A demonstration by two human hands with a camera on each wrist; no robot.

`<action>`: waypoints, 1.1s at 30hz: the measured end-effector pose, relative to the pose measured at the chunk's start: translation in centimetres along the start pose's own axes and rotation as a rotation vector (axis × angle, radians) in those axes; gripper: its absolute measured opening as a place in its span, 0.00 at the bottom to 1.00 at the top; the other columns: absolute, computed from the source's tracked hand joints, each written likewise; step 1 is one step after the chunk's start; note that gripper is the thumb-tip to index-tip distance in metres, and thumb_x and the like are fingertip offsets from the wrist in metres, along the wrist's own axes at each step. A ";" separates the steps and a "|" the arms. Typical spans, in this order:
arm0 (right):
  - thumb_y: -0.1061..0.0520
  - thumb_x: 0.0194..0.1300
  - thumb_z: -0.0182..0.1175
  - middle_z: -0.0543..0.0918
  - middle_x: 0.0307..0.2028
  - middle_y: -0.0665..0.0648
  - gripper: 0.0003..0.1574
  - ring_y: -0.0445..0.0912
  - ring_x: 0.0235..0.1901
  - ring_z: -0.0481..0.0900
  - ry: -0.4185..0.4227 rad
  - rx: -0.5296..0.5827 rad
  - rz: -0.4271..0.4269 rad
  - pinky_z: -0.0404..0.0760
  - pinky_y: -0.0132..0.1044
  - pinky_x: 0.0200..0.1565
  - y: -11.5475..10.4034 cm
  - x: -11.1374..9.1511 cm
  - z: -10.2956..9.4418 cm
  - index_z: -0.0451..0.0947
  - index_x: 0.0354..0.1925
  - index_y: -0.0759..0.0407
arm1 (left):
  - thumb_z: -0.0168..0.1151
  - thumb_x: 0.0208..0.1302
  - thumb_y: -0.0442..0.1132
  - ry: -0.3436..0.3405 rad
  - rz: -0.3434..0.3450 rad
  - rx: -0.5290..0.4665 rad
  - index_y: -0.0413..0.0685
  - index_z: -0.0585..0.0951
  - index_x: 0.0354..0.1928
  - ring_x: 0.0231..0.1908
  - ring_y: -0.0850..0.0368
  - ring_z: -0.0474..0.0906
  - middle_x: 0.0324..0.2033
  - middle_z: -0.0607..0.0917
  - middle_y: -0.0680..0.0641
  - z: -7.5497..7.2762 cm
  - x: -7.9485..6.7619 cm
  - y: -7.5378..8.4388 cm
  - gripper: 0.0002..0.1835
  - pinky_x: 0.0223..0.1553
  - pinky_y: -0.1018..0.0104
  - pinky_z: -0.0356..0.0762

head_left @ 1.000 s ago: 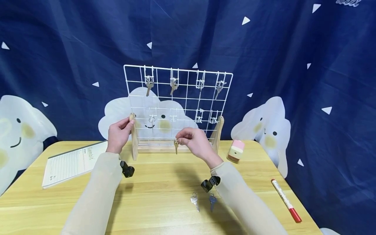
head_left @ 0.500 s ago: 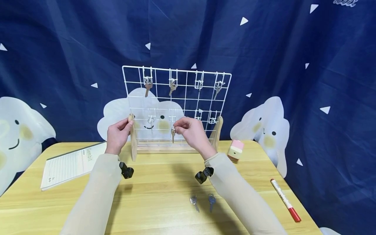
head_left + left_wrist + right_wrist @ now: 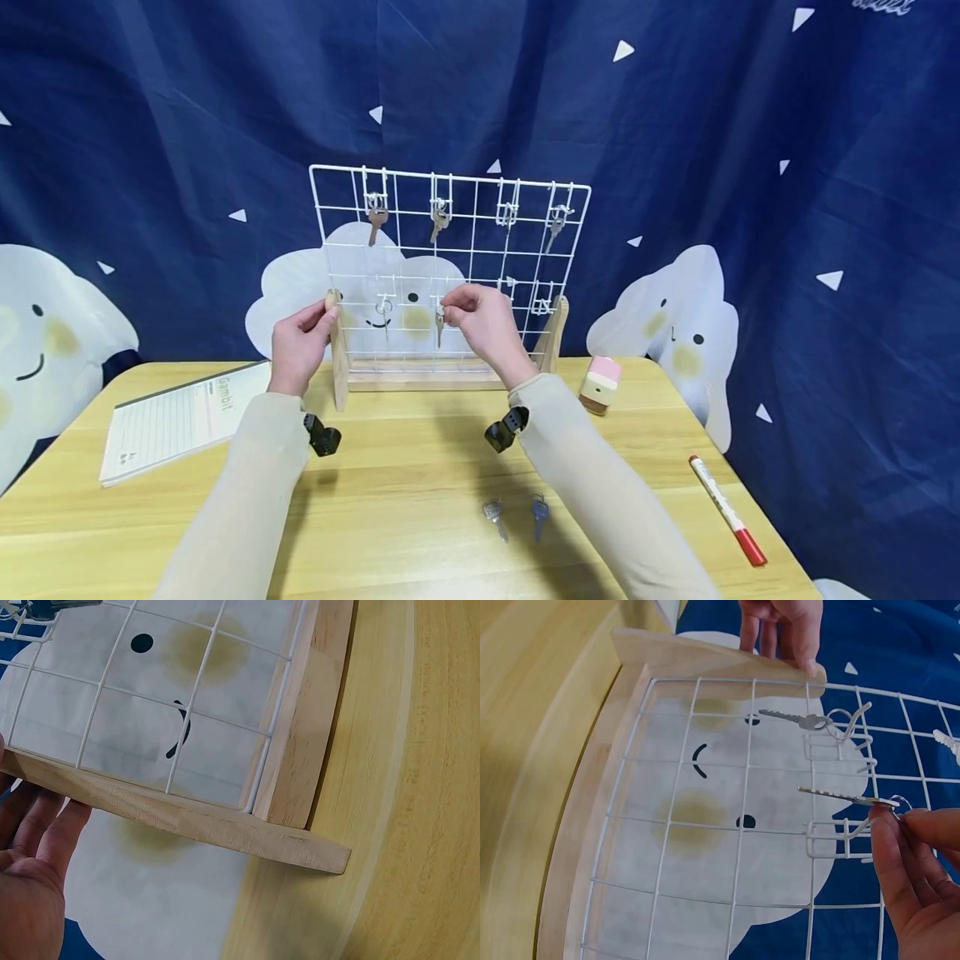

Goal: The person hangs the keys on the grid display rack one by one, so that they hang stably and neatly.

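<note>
My right hand pinches a key by its ring end, right at a white hook in the lower row of a wire grid rack. The key's blade hangs down in the head view. Left of it, another key hangs by its ring from a neighbouring hook. My left hand grips the top of the rack's left wooden upright, with the thumb on the near side. Several keys hang from the upper hooks, among them a brown key at the upper left.
Two loose keys, a silver key and a darker key, lie on the table beside the right forearm. A notepad lies at the left. At the right are a pink and cream block-shaped item and a red-capped marker.
My right hand has risen and shifted slightly left with the key, from in front of the rack's base up to the lower hook. The left hand keeps its grip on the upright.
</note>
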State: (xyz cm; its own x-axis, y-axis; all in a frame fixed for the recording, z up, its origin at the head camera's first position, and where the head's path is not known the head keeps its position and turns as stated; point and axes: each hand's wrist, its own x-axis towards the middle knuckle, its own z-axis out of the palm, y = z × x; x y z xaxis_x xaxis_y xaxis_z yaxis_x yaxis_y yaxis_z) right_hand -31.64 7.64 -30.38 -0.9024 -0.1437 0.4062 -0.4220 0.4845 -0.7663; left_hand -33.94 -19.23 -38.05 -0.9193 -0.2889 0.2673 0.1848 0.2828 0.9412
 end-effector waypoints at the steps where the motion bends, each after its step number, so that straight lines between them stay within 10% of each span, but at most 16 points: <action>1: 0.67 0.64 0.63 0.86 0.29 0.50 0.05 0.41 0.30 0.83 0.005 -0.001 -0.003 0.81 0.35 0.39 0.0 0.1 0.1 0.85 0.38 0.62 | 0.58 0.71 0.53 0.002 0.002 -0.003 0.47 0.76 0.65 0.54 0.51 0.77 0.58 0.80 0.43 0.0 0.0 0.0 0.27 0.52 0.61 0.79; 17: 0.68 0.64 0.63 0.85 0.32 0.55 0.05 0.50 0.33 0.84 -0.004 0.101 0.050 0.84 0.33 0.37 1.2 0.4 0.5 0.84 0.39 0.67 | 0.58 0.70 0.52 -0.002 0.013 -0.022 0.44 0.76 0.65 0.53 0.51 0.78 0.57 0.80 0.42 0.0 0.0 0.1 0.27 0.52 0.61 0.79; 33: 0.63 0.64 0.65 0.85 0.32 0.49 0.04 0.42 0.32 0.81 -0.097 -0.035 -0.006 0.81 0.36 0.35 1.8 -3.4 -1.2 0.84 0.38 0.57 | 0.58 0.71 0.50 -0.013 0.033 -0.003 0.41 0.76 0.64 0.55 0.49 0.77 0.57 0.80 0.40 -0.2 0.0 0.4 0.26 0.51 0.61 0.80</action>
State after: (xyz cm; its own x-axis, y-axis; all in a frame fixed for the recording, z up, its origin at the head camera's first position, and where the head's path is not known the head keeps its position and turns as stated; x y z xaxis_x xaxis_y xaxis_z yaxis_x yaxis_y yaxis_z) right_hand -29.26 10.05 -32.57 -0.9046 -0.2292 0.3595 -0.4261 0.5130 -0.7451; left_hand -33.77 -19.28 -37.67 -0.9170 -0.2678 0.2957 0.2161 0.2896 0.9324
